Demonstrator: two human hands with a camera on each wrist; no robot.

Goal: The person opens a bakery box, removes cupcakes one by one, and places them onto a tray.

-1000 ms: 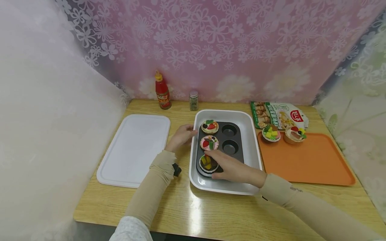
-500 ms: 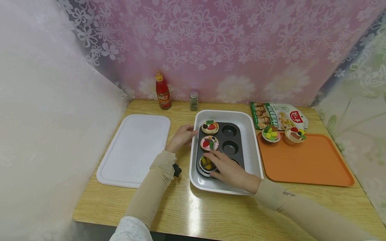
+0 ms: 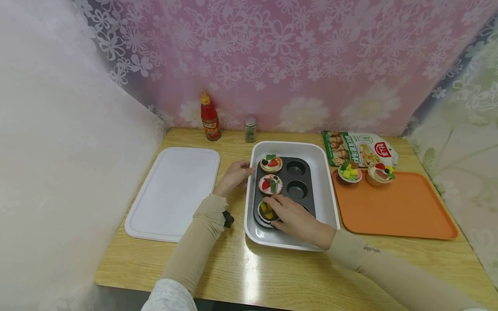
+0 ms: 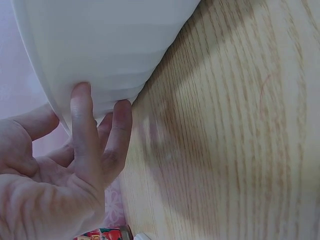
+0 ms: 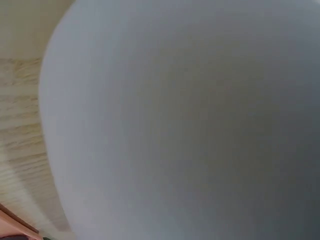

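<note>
A black muffin pan (image 3: pixel 305 207) lies inside a white rectangular tub (image 3: pixel 328 194). Its left column bears a fruit tart with strawberry (image 3: pixel 271 163), a pink-cream tart (image 3: pixel 269 185) and a tart with yellow cubes (image 3: pixel 266 210). My right hand (image 3: pixel 297 220) reaches over the near end of the pan, fingers and thumb holding the yellow-cube tart at its edges in its cup. At the tub's left side, my left hand (image 3: pixel 234 177) holds the rim; the left wrist view shows fingertips (image 4: pixel 81 90) against the outer wall and the thumb at the edge. The right wrist view shows mostly the tub's blurred wall (image 5: pixel 150 125).
Two more tarts, one with yellow cubes (image 3: pixel 349 172) and one cream-topped (image 3: pixel 379 174), sit at the far edge of an orange tray (image 3: pixel 397 211). A food packet (image 3: pixel 362 149) lies behind. A white board (image 3: pixel 175 194), red sauce bottle (image 3: pixel 210 119) and spice jar (image 3: pixel 250 130) stand leftward.
My right hand has shifted slightly toward the near side and settled around the yellow-cube tart, its wrist lower over the tub's rim. The left hand has stayed in place.
</note>
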